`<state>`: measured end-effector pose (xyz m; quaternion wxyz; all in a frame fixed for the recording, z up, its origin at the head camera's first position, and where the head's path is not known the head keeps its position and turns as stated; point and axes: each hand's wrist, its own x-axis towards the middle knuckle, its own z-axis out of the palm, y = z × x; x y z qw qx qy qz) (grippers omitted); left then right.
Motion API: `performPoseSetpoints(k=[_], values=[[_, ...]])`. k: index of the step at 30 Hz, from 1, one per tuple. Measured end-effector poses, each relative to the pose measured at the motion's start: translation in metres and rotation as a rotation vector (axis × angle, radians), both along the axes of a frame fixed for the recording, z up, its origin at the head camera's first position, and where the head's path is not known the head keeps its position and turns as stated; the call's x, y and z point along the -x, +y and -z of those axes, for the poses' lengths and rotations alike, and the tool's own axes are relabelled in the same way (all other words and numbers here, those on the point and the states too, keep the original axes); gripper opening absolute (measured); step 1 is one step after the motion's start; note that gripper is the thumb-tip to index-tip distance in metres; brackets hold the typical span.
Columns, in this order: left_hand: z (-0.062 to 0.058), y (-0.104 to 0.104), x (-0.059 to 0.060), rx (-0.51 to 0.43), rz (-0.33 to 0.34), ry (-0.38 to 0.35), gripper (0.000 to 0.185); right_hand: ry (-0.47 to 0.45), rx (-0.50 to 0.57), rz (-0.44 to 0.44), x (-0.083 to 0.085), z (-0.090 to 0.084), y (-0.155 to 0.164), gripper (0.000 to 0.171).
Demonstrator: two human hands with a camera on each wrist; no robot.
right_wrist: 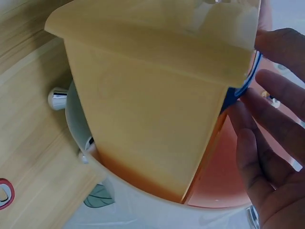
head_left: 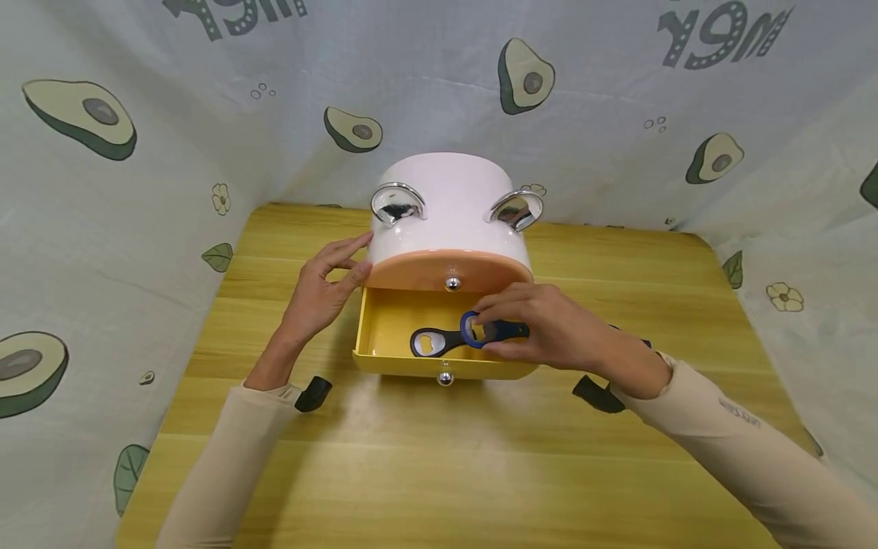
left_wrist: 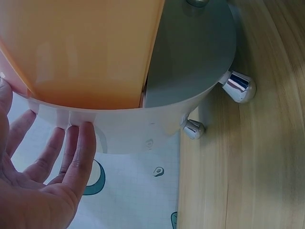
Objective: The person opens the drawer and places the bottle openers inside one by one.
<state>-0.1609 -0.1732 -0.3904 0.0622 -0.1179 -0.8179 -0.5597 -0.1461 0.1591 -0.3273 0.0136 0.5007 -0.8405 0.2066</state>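
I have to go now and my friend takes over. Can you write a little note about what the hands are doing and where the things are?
Left hand: fingers straight, resting against the side of the white drawer box, holding nothing.
Right hand: pinches the blue and black bottle opener over the open yellow drawer.
Done: the bottom drawer is pulled out; the orange drawer above it is closed.
Left, probably: let go of the opener inside the drawer, then push the drawer shut.

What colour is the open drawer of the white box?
Yellow; the open drawer shows best in the head view.
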Motion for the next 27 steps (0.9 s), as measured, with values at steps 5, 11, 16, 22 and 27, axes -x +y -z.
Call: performPoseSetpoints(k=[5,11,16,22,27], values=[[0.001,0.000,0.000,-0.006,0.000,0.002,0.043,0.003,0.016,0.022,0.000,0.002,0.006,0.033],[0.002,0.001,0.001,-0.002,0.003,-0.002,0.044,0.048,0.089,0.033,0.001,0.002,0.020,0.037],[0.002,0.001,0.001,-0.002,0.003,-0.005,0.043,0.025,0.105,0.085,-0.001,0.002,0.035,0.038],[0.002,0.001,0.001,0.002,0.002,-0.007,0.044,0.035,0.126,0.142,-0.003,0.003,0.055,0.035],[0.002,0.001,0.000,0.009,-0.001,-0.009,0.044,0.056,0.140,0.184,-0.003,0.008,0.073,0.024]])
